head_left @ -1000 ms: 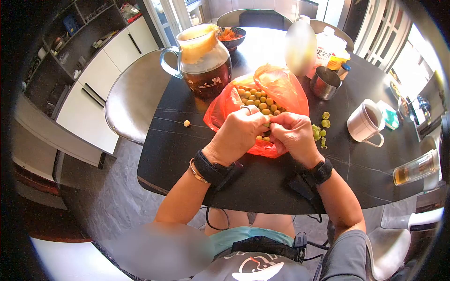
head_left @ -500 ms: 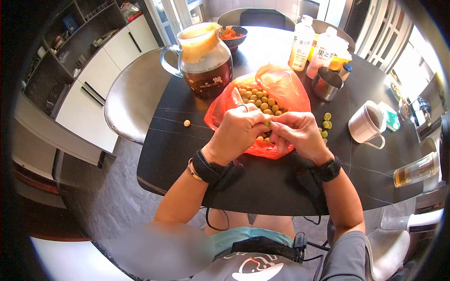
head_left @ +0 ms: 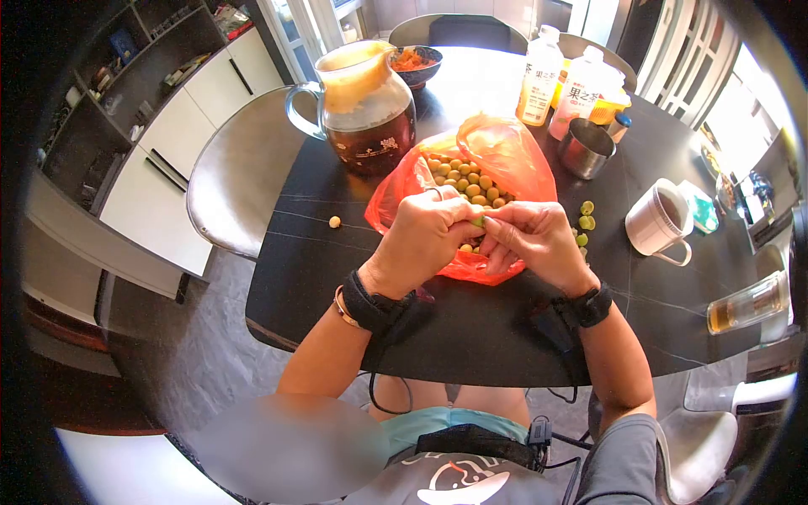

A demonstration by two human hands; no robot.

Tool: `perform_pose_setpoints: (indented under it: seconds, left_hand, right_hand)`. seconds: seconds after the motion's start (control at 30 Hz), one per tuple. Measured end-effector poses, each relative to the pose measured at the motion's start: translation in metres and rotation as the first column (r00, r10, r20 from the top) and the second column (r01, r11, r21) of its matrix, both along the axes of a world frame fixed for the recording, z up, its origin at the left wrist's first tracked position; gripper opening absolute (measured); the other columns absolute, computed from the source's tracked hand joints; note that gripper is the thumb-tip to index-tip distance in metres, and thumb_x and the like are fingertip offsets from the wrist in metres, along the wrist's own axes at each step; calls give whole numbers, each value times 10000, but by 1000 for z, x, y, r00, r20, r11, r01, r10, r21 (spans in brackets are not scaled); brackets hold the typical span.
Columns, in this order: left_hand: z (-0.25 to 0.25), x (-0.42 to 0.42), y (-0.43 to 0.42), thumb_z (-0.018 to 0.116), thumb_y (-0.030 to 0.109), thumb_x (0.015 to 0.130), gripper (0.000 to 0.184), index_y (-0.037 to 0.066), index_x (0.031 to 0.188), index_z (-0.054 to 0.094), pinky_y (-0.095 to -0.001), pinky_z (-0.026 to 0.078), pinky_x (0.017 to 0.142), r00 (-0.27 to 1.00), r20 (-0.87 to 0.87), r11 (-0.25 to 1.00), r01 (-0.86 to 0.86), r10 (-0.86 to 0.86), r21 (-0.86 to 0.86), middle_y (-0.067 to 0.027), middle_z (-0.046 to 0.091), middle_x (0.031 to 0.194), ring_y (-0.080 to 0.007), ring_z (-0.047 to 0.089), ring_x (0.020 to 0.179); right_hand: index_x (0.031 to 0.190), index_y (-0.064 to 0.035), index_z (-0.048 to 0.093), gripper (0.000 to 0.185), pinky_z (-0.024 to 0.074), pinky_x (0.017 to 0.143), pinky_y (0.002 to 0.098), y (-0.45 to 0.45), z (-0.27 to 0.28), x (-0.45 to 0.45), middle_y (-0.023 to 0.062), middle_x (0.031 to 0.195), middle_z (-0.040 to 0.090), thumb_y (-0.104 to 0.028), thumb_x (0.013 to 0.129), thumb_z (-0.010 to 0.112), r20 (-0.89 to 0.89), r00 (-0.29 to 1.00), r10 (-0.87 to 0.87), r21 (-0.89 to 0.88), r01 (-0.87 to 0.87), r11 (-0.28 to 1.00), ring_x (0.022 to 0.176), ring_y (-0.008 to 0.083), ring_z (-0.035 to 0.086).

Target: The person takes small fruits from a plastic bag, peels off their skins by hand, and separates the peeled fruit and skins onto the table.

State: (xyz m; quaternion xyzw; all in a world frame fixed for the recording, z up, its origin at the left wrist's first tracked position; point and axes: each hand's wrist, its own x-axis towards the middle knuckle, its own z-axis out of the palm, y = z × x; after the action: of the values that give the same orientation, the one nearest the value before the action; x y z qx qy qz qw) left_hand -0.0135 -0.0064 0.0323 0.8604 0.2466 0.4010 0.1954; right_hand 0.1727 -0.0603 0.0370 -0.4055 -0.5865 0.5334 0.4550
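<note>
Over the near side of a red plastic bag (head_left: pixel 513 156) my two hands meet, fingertips together. Between them is a small green fruit (head_left: pixel 478 222), mostly covered by the fingers. My left hand (head_left: pixel 425 231) pinches it from the left, and my right hand (head_left: pixel 539 240) pinches it from the right. Many round yellow-green fruits (head_left: pixel 471 178) fill the open bag. Green peel pieces (head_left: pixel 587 222) lie on the black table just right of my right hand. One pale round piece (head_left: pixel 335 222) sits alone on the table to the left.
A glass pitcher (head_left: pixel 366 118) of dark liquid stands behind the bag, beside a bowl (head_left: pixel 417 71) of orange food. Two bottles (head_left: pixel 539 80) and a metal cup (head_left: pixel 587 150) are at the back right. A white mug (head_left: pixel 656 220) and a glass (head_left: pixel 745 305) stand on the right.
My right hand has shifted slightly right and its lower fingers have spread a little. Both hands still pinch the green fruit over the bag.
</note>
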Motion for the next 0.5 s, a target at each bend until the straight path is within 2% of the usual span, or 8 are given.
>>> perform_pose_setpoints:
  seconds: [0.1, 0.3, 0.37, 0.5]
  left_hand:
    - [0, 3, -4, 717, 71, 723, 157, 32, 870, 683, -311, 502, 681, 999, 21, 999, -28, 27, 39, -112, 642, 774, -241, 634, 736]
    - [-3, 7, -6, 707, 72, 725, 164, 37, 883, 675, -337, 510, 698, 996, -42, 994, -75, 79, 84, -124, 645, 808, -270, 634, 778]
    - [-4, 7, -6, 620, 58, 783, 74, 6, 823, 587, -361, 506, 667, 999, -29, 983, -40, 46, 178, -149, 579, 774, -304, 598, 747]
    - [-5, 7, -7, 609, 61, 793, 73, -1, 814, 577, -369, 512, 668, 995, -88, 982, -30, 47, 184, -159, 577, 777, -307, 601, 756]
  right_hand:
    - [982, 45, 608, 182, 535, 540, 232, -2, -2, -3, 77, 741, 644, -111, 943, 522, 1, 999, -43, 20, 43, 999, 631, 142, 665]
    - [967, 44, 607, 154, 525, 538, 221, -2, -6, -7, 80, 739, 647, -73, 938, 510, -21, 994, -105, 8, 106, 994, 634, 133, 664]
    - [961, 45, 607, 151, 523, 532, 221, -2, -6, -8, 80, 736, 647, -71, 936, 513, -34, 993, -116, 5, 117, 993, 631, 130, 663]
    - [948, 51, 604, 140, 522, 522, 221, -1, -11, -9, 80, 721, 645, -55, 926, 515, -28, 991, -129, 25, 130, 991, 608, 126, 656]
